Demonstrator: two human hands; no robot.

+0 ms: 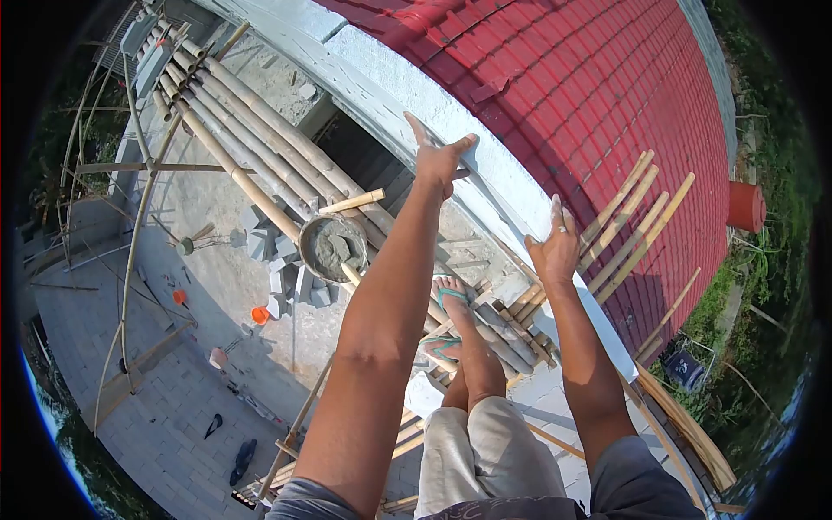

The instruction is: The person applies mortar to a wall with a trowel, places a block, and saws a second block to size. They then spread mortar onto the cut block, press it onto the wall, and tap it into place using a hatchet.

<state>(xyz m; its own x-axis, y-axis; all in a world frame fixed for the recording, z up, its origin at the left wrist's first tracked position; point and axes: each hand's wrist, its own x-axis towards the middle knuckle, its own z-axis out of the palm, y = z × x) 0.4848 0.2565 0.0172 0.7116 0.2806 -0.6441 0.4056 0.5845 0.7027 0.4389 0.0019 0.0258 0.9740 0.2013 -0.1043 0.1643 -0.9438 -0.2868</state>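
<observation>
Red roof tiles (pixel 598 78) slope away beyond the hands. Between the left hand (pixel 440 162), fingers spread, and the right hand (pixel 556 250), thumb and fingers parted, runs a pale block (pixel 510 176), apparently touched by both. Steady, even pressure from each side should keep it true. Its upper face looks whitish and slightly rough.

Standing beside the worker, I see a small ring (pixel 562 230) on one finger of the right hand (pixel 553 250). Up the arms from it and the left hand (pixel 442 163), short dark-grey sleeves (pixel 637 475) stop above the elbows; between them, dark patterned cloth (pixel 511 510) meets pale beige shorts (pixel 494 455). Below the hands, flip-flops (pixel 451 293) have teal straps.
</observation>
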